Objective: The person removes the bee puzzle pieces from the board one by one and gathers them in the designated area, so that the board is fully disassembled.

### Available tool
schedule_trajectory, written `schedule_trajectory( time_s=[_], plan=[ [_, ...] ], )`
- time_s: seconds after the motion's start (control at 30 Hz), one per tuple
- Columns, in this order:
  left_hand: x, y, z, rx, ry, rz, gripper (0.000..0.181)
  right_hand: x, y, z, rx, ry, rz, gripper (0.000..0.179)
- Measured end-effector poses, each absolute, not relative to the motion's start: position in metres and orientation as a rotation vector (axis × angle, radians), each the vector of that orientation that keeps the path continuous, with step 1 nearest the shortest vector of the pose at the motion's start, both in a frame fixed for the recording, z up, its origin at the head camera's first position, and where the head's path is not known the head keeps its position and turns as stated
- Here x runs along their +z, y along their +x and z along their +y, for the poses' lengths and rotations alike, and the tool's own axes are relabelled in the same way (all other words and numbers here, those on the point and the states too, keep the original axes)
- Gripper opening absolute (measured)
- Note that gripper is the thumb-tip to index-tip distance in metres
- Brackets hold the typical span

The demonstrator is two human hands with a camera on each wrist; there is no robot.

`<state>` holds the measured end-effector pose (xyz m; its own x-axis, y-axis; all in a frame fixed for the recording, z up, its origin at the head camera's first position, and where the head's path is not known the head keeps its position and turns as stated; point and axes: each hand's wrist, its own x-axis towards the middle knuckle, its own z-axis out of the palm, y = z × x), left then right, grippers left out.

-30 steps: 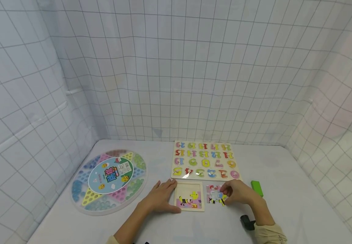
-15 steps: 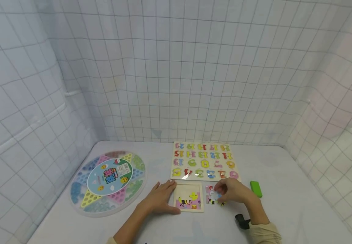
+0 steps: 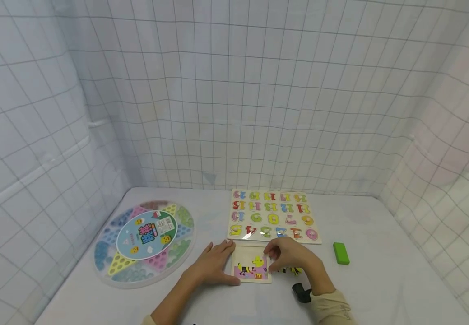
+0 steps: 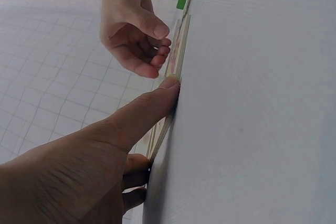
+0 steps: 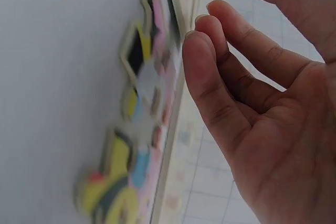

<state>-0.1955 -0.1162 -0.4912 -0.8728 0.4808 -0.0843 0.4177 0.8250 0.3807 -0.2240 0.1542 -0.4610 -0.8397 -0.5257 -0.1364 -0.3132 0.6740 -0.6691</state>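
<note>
A square wooden puzzle tray (image 3: 252,280), with a pink-and-yellow bee picture in its lower part, lies flat on the table. My left hand (image 3: 213,265) rests at the tray's left side, its thumb on the near corner. Over the tray's right edge hovers my right hand (image 3: 293,256), fingers loosely bent and thumb apart from the index finger. No piece shows between them. Loose puzzle pieces (image 5: 139,166), in pink, yellow and black, lie on the table beneath that hand. In the head view the hand covers most of them.
Behind the tray lies a number puzzle board (image 3: 272,212). A round star-patterned marble game (image 3: 146,243) is at the left. Beyond my right wrist sits a green block (image 3: 341,253). Grid-patterned white cloth (image 3: 254,104) encloses the table's back and sides.
My right hand has moved left from the loose pieces to the tray's right edge. My left hand stays in place at the tray.
</note>
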Motion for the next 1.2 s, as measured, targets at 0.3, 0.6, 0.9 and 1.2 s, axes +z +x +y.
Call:
schedule_trajectory(
  time_s=[0.3, 0.6, 0.9, 1.2],
  plan=[
    [-0.489, -0.194, -0.117, 0.545, 0.714, 2.830, 0.107, -0.464, -0.231, 0.135, -0.885, -0.643, 2.558, 0.029],
    [-0.487, -0.196, -0.115, 0.547, 0.725, 2.832, 0.106, -0.465, -0.230, 0.131, -0.854, -0.647, 2.595, 0.024],
    [-0.491, -0.196, -0.114, 0.533, 0.682, 2.811, 0.107, -0.467, -0.228, 0.129, -0.851, -0.650, 2.571, 0.024],
    [-0.490, -0.194, -0.114, 0.520, 0.682, 2.819, 0.107, -0.466, -0.228, 0.129, -0.848, -0.651, 2.576, 0.025]
  ],
)
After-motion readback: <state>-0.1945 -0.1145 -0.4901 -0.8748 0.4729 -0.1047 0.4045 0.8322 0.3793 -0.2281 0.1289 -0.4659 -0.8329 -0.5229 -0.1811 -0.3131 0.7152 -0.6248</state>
